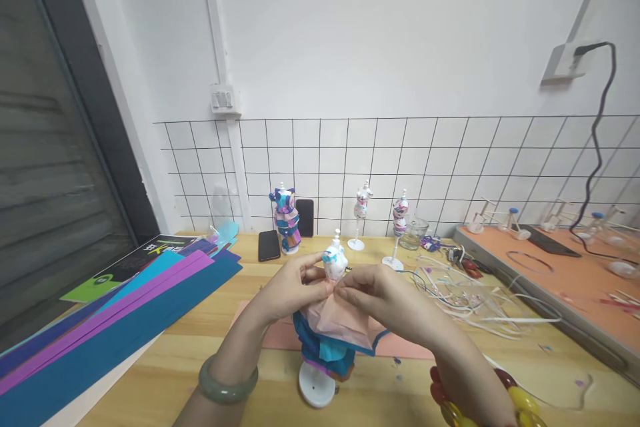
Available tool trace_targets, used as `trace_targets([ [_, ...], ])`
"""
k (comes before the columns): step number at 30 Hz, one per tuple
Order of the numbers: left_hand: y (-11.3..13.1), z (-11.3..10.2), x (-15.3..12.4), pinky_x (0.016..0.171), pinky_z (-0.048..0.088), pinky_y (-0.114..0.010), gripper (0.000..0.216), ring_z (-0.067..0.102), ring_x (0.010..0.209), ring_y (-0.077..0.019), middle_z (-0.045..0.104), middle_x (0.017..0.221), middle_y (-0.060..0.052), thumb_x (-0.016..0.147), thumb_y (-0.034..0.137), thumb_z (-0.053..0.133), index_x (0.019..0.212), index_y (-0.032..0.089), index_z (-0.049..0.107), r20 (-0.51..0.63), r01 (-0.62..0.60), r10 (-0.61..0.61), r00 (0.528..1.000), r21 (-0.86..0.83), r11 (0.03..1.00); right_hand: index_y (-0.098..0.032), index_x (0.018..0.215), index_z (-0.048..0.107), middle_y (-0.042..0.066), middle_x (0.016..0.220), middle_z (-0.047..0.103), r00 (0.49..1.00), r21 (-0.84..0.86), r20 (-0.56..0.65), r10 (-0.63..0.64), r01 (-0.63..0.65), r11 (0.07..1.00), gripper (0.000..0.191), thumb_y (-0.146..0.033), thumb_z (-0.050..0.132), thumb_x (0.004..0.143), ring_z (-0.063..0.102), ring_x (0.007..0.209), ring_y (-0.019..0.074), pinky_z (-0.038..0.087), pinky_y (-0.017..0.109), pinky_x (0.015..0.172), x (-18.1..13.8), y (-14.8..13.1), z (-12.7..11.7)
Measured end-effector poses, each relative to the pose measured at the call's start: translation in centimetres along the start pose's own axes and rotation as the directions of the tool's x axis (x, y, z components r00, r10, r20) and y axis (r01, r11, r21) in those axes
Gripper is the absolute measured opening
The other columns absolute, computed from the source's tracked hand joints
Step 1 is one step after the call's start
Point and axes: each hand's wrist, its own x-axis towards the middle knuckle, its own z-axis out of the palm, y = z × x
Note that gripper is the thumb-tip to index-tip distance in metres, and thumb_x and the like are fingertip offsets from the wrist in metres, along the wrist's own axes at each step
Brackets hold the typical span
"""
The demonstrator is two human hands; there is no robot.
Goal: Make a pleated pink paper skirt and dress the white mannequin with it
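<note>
A small white dress form [335, 261] with blue and pink marks leans in front of me, its round white base [317, 387] toward the table's near edge. Layers of blue and purple paper [330, 351] wrap its lower part, and a pale pink paper sheet [345, 320] is gathered around the waist. My left hand [293, 290] curls around the left side, its thumb pressing the pink paper at the waist. My right hand [383, 295] pinches the gathered edge just right of that thumb. Some fingertips are hidden behind the form.
Coloured paper sheets [185, 300] lie at the left. Behind stand a dressed form [287, 217], two more forms [363, 203] [400, 213], a phone [269, 245] and a glass cup [414, 233]. Tangled strips and wires [467, 293] lie right, beside an orange-topped board [565, 273].
</note>
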Motion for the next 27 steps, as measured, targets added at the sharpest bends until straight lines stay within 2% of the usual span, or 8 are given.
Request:
trace_targets([
  [4, 0.22, 0.1, -0.02, 0.069, 0.043, -0.024, 0.048, 0.059, 0.081, -0.0165, 0.068, 0.085, -0.004, 0.076, 0.023, 0.065, 0.122, 0.016, 0.056, -0.009, 0.008, -0.008, 1.0, 0.01, 1.0, -0.016, 0.066, 0.058, 0.0, 0.064, 0.051, 1.0, 0.042, -0.014, 0.024, -0.023, 0.999, 0.023, -0.027, 0.05, 0.084, 0.043, 0.06, 0.0114, 0.031, 0.021, 0.05, 0.19, 0.25, 0.07],
  [9, 0.39, 0.13, -0.16, 0.068, 0.043, -0.024, 0.046, 0.056, 0.074, -0.0136, 0.064, 0.075, 0.0, 0.075, 0.022, 0.066, 0.12, 0.017, 0.058, 0.0, -0.008, 0.008, 1.0, 0.052, 0.999, -0.015, 0.064, 0.057, -0.002, 0.06, 0.05, 0.995, 0.049, -0.048, 0.087, -0.084, 0.995, 0.019, -0.025, 0.054, 0.08, 0.041, 0.056, 0.0102, 0.03, 0.021, 0.049, 0.47, 0.4, 0.25],
  [16, 0.37, -0.01, -0.21, 0.073, 0.044, -0.027, 0.051, 0.06, 0.085, -0.0175, 0.069, 0.09, -0.006, 0.078, 0.024, 0.062, 0.127, 0.017, 0.051, 0.026, 0.011, -0.012, 1.0, 0.04, 0.999, -0.016, 0.06, 0.052, -0.005, 0.054, 0.043, 0.993, -0.022, -0.084, 0.086, -0.088, 0.996, 0.022, -0.025, 0.051, 0.081, 0.035, 0.052, 0.0089, 0.025, 0.021, 0.047, 0.49, 0.42, 0.46],
  [20, 0.34, -0.03, -0.16, 0.069, 0.043, -0.025, 0.052, 0.059, 0.078, -0.0158, 0.068, 0.084, -0.004, 0.078, 0.025, 0.063, 0.128, 0.017, 0.05, 0.027, 0.012, -0.013, 1.0, 0.037, 0.999, -0.017, 0.059, 0.05, -0.005, 0.053, 0.042, 0.989, -0.073, -0.127, 0.072, -0.082, 0.994, 0.022, -0.023, 0.049, 0.08, 0.035, 0.051, 0.0088, 0.024, 0.021, 0.045, 0.53, 0.36, 0.77],
  [27, 0.14, -0.05, -0.1, 0.063, 0.041, -0.023, 0.053, 0.057, 0.072, -0.0148, 0.065, 0.077, -0.003, 0.077, 0.032, 0.065, 0.126, 0.016, 0.052, 0.002, 0.002, -0.002, 1.0, 0.032, 0.999, -0.017, 0.06, 0.049, -0.004, 0.052, 0.043, 0.987, -0.061, -0.148, 0.055, -0.065, 0.996, 0.02, -0.021, 0.048, 0.079, 0.037, 0.05, 0.0089, 0.025, 0.02, 0.044, 0.71, 0.39, 0.96],
])
